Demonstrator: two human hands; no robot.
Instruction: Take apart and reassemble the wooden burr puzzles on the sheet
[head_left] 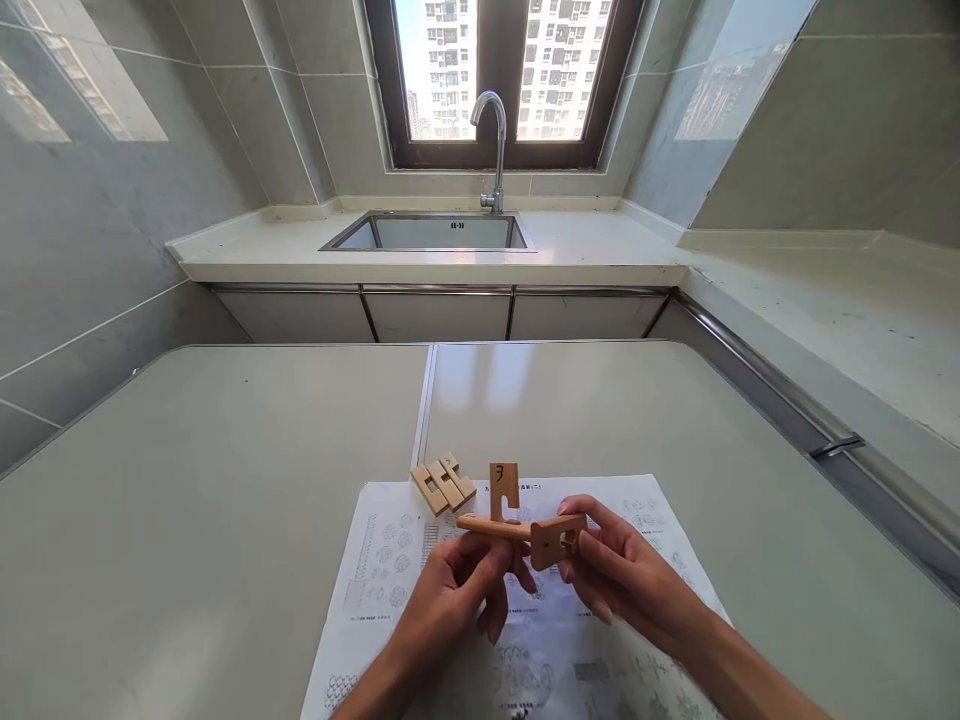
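Above a printed sheet, my left hand is closed on a pair of crossed wooden puzzle pieces. One stands upright with a notch and a dark mark like a 3 or 7; the other lies level across it. My right hand pinches a notched wooden puzzle piece by its right end, and this piece meets the right end of the level one. Whether they interlock there I cannot tell. Several more wooden puzzle pieces lie side by side on the sheet's upper left edge.
The printed sheet with small diagrams lies on a pale table with a seam. Beyond stands a white counter with a sink and a tap under a window. A metal rail runs along the right.
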